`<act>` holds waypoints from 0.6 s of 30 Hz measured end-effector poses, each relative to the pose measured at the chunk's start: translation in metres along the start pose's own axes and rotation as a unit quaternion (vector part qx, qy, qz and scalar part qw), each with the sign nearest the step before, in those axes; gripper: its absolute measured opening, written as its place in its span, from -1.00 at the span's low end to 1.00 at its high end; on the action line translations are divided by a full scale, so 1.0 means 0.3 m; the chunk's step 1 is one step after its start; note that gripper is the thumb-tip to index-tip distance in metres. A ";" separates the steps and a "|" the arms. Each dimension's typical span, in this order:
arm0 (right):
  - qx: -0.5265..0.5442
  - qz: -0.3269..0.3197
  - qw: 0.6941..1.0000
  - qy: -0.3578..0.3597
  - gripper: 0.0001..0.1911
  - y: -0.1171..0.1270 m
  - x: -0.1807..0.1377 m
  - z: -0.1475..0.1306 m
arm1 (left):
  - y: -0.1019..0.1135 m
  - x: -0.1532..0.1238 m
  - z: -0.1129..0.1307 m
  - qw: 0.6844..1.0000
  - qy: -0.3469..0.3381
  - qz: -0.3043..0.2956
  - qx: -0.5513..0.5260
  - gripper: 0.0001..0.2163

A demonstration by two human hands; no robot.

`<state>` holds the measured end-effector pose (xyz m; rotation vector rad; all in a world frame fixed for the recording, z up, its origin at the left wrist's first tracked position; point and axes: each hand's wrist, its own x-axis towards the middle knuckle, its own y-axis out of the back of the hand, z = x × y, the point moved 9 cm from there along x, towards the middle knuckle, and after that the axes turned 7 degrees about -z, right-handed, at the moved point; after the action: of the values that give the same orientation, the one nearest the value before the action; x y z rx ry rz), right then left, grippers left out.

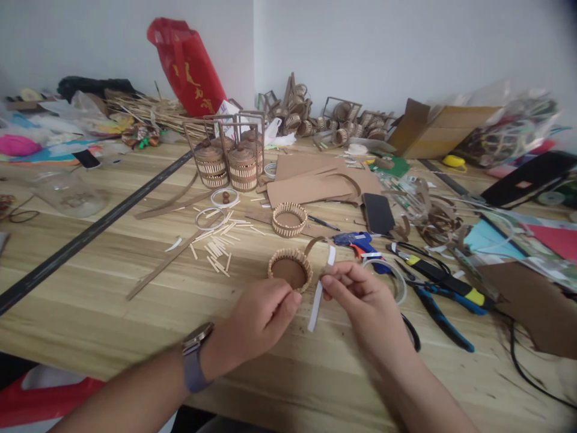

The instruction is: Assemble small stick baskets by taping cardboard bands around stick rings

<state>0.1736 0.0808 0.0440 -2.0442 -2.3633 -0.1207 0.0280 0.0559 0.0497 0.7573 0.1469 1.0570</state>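
Note:
My left hand (259, 316), with a watch on its wrist, is closed on the near rim of a small round basket (291, 255) ringed with short wooden sticks. A narrow brown strip (315, 240) curves off the basket's right side. Between thumb and fingers, my right hand (363, 304) pinches a narrow white strip (315, 310) just right of the basket; its ends stick out above and below the grip. Whether the white strip is joined to the brown one is hidden by my fingers. A second stick ring (289, 219) stands just behind.
Loose sticks (219, 246) and white rings (210, 219) lie to the left. On the right are a blue glue gun (356, 240), a tape roll (399, 279), pliers (444, 319) and a black phone (377, 213). Lidded baskets (243, 168) with tall handles stand behind.

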 end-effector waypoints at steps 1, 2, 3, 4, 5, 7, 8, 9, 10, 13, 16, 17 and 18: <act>0.001 0.014 1.000 0.005 -0.68 0.009 0.000 -0.004 | -0.017 0.001 -0.026 0.997 0.038 -0.020 -0.062 -0.67; -0.001 0.024 1.000 0.010 -0.69 0.016 -0.001 -0.007 | -0.038 0.000 -0.046 0.989 0.070 -0.043 -0.126 -0.69; -0.004 0.032 0.999 0.015 -0.70 0.020 -0.003 -0.010 | -0.059 -0.001 -0.061 0.977 0.094 -0.064 -0.183 -0.73; -0.008 0.039 0.999 0.021 -0.72 0.024 -0.005 -0.013 | -0.077 -0.002 -0.070 0.965 0.110 -0.080 -0.225 -0.75; -0.011 0.047 0.998 0.030 -0.73 0.028 -0.007 -0.017 | -0.088 -0.002 -0.076 0.957 0.122 -0.088 -0.249 -0.78; -0.020 0.059 0.997 0.050 -0.76 0.031 -0.013 -0.023 | -0.093 -0.001 -0.083 0.953 0.134 -0.088 -0.256 -0.83; -0.028 0.056 0.996 0.057 -0.77 0.028 -0.015 -0.022 | -0.091 0.001 -0.083 0.955 0.133 -0.086 -0.251 -0.83; -0.039 0.045 0.997 0.059 -0.78 0.018 -0.015 -0.018 | -0.090 0.002 -0.081 0.956 0.129 -0.085 -0.248 -0.82; -0.054 0.021 0.997 0.054 -0.78 0.002 -0.014 -0.009 | -0.088 0.004 -0.078 0.957 0.123 -0.085 -0.247 -0.81; -0.125 -0.056 0.990 0.026 -0.73 -0.049 -0.013 0.031 | -0.080 0.004 -0.071 0.962 0.109 -0.080 -0.236 -0.77; -0.159 -0.061 0.985 0.004 -0.63 -0.052 -0.016 0.051 | -0.074 0.002 -0.071 0.966 0.105 -0.071 -0.227 -0.79; -0.149 -0.057 0.987 -0.005 -0.59 -0.050 -0.016 0.053 | -0.075 0.002 -0.072 0.965 0.105 -0.069 -0.232 -0.80; -0.130 -0.057 0.990 -0.017 -0.56 -0.050 -0.017 0.057 | -0.076 0.001 -0.073 0.962 0.105 -0.068 -0.241 -0.81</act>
<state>0.1603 0.0747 0.0258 -2.0223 -2.6087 -0.4218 0.0348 0.0608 0.0192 0.1906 0.1139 0.9874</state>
